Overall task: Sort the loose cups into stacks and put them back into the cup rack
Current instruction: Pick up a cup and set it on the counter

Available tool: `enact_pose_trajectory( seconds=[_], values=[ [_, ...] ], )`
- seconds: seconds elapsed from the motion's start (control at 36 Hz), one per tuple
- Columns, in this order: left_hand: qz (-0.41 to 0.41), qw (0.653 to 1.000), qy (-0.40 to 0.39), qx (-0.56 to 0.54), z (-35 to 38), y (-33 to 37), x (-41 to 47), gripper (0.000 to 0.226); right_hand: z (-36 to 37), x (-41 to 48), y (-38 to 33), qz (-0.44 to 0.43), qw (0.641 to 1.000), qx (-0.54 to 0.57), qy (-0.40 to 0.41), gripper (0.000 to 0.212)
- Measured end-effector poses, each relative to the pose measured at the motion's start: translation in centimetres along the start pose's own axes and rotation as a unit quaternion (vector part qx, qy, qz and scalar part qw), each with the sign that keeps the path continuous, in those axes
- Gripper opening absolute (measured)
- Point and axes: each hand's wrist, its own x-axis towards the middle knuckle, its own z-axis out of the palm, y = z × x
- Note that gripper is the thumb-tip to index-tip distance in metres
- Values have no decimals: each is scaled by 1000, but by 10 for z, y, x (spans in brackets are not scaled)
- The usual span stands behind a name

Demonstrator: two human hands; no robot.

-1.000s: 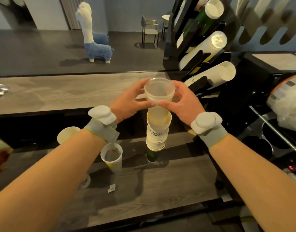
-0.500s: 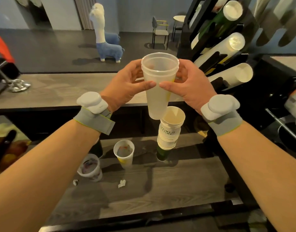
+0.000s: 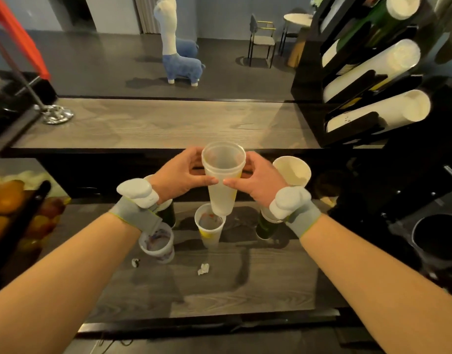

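A blue-and-white toy llama [image 3: 177,51] stands on the dark floor. Right of the llama are a chair [image 3: 262,39] and a small round table [image 3: 296,19]. Nearer than the llama, to its left, fruit [image 3: 7,200] lies heaped.

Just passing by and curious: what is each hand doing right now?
Left hand: closed on the clear plastic cup, held upright.
Right hand: closed on the same cup, opposite side.

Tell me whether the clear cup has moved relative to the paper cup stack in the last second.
Yes. The clear cup, held in both hands, came up out of the paper cup stack and now sits left of it.
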Motion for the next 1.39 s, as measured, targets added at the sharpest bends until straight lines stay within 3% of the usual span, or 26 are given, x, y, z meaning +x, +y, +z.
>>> enact_pose_trajectory(
  seconds=[0.28, 0.58, 0.69, 0.78, 0.89, 1.03, 1.08, 1.17, 1.22, 1.39],
  values=[
    [-50, 992, 0, 113, 12, -68, -11, 74, 49, 4, 49, 49, 997, -43, -34, 68],
    [-75, 981, -85, 158, 33, -110, -17, 68, 83, 0, 83, 84, 982, -141, -96, 44],
    [-87, 982, -84, 147, 36, -114, -16, 66, 88, 1, 91, 91, 983, -141, -81, 57],
    [-96, 983, -88, 129, 35, -114, -16, 69, 87, 1, 93, 96, 980, -151, -88, 54],
    [-115, 983, -102, 105, 28, -114, -20, 81, 80, 2, 92, 119, 972, -174, -102, 58],
    [-148, 980, -95, 99, 15, -97, -19, 108, 66, 1, 84, 131, 964, -208, -99, 84],
    [-140, 983, -82, 89, 10, -84, -16, 112, 55, -1, 77, 122, 968, -199, -87, 85],
    [-102, 990, -23, 95, 5, -58, -12, 94, 30, -7, 59, 93, 980, -164, -65, 80],
    [-75, 994, 3, 85, 3, -40, -7, 100, 12, -10, 44, 70, 986, -143, -40, 76],
    [-26, 996, -2, 83, 18, 12, 17, 61, -54, -22, -4, 10, 990, -132, 56, 60]
  ],
)
